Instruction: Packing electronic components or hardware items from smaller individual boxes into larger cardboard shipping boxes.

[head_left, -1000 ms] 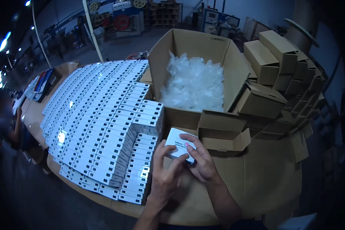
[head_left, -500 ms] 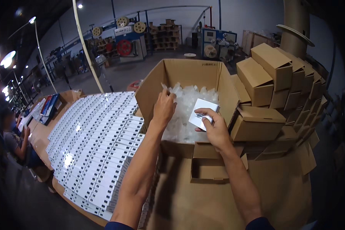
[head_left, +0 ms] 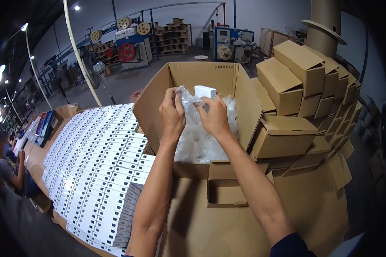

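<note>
Above a large open cardboard carton, my left hand pinches one edge of a clear plastic bag. My right hand is closed on a small white box, its fingers also at the bag's other side. The box stands up behind those fingers, partly hidden by them. Whether any of it is inside the bag I cannot tell. Below both hands, a heap of crumpled clear plastic bags fills the carton.
Rows of white boxes cover the table at left. Brown cardboard boxes are stacked at right. An open small carton lies in front of the large one. A person sits far left; machines stand behind.
My right hand has tilted the white box upright and brought it up beside my left hand. A plastic bag has been lifted from the heap and stretched between both hands.
</note>
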The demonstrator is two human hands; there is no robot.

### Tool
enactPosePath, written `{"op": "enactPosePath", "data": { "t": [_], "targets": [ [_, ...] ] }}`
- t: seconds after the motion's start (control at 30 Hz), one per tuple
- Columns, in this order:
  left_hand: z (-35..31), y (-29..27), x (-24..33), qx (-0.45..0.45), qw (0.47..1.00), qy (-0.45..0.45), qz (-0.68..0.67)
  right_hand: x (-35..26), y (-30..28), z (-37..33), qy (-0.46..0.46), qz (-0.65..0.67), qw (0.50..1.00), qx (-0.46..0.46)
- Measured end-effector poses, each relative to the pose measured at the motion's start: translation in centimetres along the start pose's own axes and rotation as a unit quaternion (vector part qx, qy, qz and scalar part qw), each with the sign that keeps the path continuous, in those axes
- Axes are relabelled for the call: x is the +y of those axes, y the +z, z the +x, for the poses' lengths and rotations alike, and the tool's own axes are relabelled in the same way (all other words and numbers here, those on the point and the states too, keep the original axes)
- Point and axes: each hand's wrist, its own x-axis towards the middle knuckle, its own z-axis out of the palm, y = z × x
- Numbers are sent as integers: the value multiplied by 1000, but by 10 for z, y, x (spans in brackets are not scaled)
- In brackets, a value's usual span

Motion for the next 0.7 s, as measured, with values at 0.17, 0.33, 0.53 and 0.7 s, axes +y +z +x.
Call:
{"op": "enactPosePath", "data": {
  "t": [0.17, 0.33, 0.53, 0.7],
  "targets": [
    [12, 14, -25, 16, 998, 38, 55, 0, -12, 7, 53, -45, 997, 15],
    [22, 22, -59, -29, 991, 21, 125, 8, -26, 10, 97, -60, 989, 90],
    [37, 14, -58, -130, 949, 116, 264, 0, -33, 9, 110, 40, 986, 122],
    [37, -33, 71, -3, 987, -148, 62, -47, -64, -8, 3, 5, 988, 154]
  ]
}}
